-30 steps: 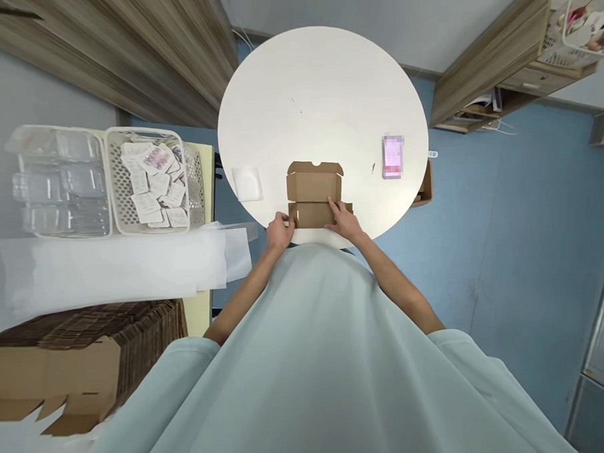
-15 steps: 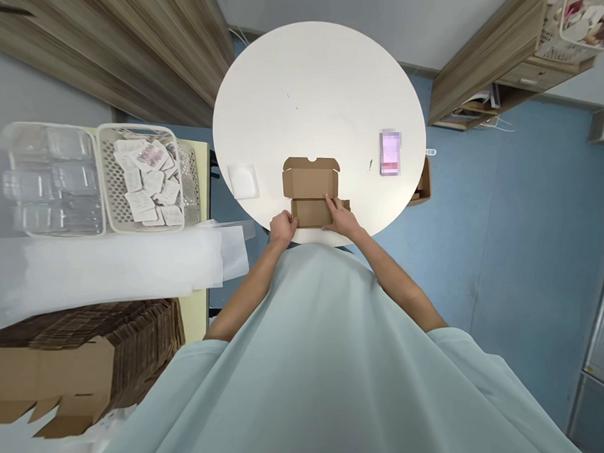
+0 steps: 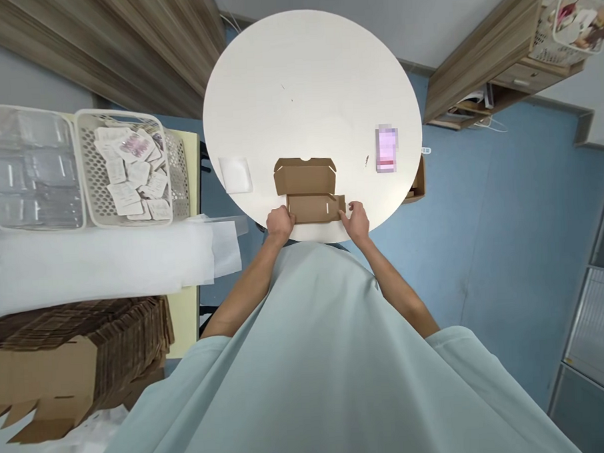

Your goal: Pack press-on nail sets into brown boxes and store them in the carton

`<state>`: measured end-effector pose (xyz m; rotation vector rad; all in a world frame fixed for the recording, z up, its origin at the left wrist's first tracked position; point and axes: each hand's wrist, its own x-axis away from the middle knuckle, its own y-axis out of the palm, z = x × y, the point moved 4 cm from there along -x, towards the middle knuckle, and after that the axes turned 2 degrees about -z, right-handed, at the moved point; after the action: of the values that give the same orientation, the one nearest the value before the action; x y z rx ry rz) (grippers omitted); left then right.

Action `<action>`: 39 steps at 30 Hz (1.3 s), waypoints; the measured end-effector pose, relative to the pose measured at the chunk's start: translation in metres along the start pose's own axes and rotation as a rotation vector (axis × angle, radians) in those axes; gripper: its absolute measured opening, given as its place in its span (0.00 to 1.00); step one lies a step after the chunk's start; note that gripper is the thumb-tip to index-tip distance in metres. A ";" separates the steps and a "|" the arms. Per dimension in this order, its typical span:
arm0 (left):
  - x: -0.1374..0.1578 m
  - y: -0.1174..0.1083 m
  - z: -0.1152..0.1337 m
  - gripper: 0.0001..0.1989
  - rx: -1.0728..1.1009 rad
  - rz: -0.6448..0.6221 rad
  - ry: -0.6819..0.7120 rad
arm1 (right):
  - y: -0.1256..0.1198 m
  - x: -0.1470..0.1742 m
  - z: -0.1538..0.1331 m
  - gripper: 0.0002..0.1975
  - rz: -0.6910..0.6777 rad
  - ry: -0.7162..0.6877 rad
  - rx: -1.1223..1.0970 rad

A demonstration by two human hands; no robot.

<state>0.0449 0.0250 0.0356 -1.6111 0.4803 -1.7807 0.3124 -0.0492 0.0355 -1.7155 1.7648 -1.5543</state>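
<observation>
You're likely folding the box at 6 o'clock on the table. Your left hand is gripping its 9 o'clock end; your half-open right hand is touching the 3 o'clock flap, probably needing folding in.

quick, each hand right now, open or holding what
Left hand: closed on the left end of the cardboard box.
Right hand: thumb at the box's right flap; whether it grips can't be told.

The cardboard box is brown, the tabletop white, the T-shirt pale aqua, the cabinet brown-streaked wood grain.
</observation>
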 end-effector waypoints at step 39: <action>-0.003 -0.008 -0.006 0.14 -0.034 0.023 0.040 | 0.010 -0.023 -0.067 0.17 -0.278 -0.011 0.353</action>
<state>0.0369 0.0313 0.0377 -1.5890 0.5484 -1.7997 0.2621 0.0014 0.0439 -1.8340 1.1902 -1.8303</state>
